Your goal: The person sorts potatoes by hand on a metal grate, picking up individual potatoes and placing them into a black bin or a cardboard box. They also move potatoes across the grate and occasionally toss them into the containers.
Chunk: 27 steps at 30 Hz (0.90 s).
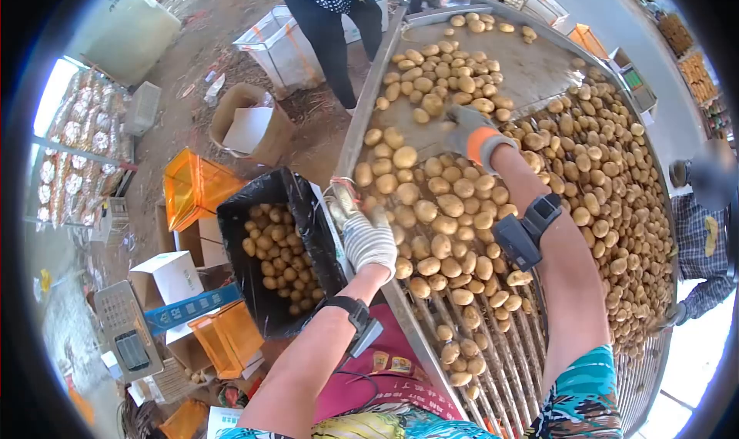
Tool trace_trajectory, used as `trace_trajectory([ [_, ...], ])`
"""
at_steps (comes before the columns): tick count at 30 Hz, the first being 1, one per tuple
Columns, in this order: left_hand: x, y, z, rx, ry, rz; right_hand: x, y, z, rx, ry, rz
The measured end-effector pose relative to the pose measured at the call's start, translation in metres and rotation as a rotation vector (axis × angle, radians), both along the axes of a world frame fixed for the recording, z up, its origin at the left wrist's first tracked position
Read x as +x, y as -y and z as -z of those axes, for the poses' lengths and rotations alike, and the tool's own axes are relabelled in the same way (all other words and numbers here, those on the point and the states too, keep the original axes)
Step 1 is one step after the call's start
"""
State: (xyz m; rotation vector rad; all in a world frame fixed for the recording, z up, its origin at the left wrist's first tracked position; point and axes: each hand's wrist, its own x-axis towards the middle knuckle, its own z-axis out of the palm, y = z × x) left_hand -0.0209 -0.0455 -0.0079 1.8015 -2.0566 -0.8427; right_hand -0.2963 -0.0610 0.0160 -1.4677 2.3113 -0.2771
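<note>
My left hand [368,240], in a white knitted glove, is at the metal rim [416,331] of the sorting table, beside a black-lined box [231,208] of potatoes. Its fingers look apart, and no potato shows in its grasp. My right hand [471,132] wears a grey glove with an orange cuff. It reaches over the table with fingers stretched out, low among loose potatoes [443,183]; its fingertips are slightly blurred. Many potatoes lie on the flat top and the slatted rollers [508,362].
A dense bank of potatoes [616,208] fills the table's right side. A co-worker in a checked sleeve [704,231] stands at right, and another person's dark-clad legs [331,38] at the far left. Orange crates [192,185], a cardboard box [250,123] and a scale [131,331] stand at left.
</note>
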Motion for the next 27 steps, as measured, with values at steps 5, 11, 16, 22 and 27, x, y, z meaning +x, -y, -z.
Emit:
trace_trajectory([
  [5, -0.002, 0.002, 0.008, -0.050, -0.026, -0.038, 0.071, 0.036, -0.034, 0.367, 0.072, -0.139],
  [11, -0.004, 0.001, -0.012, 0.068, -0.085, -0.048, 0.111, 0.052, -0.011, 0.332, -0.107, -0.127],
  [16, -0.003, 0.002, -0.028, 0.158, -0.113, -0.042, 0.109, 0.034, -0.005, 0.293, -0.253, -0.227],
  [22, -0.003, 0.003, -0.022, 0.147, -0.078, -0.019, 0.088, 0.010, 0.004, -0.446, 0.827, 0.539],
  [27, -0.006, -0.003, 0.010, -0.119, -0.019, -0.041, 0.180, 0.019, -0.028, -0.452, 0.219, -0.147],
])
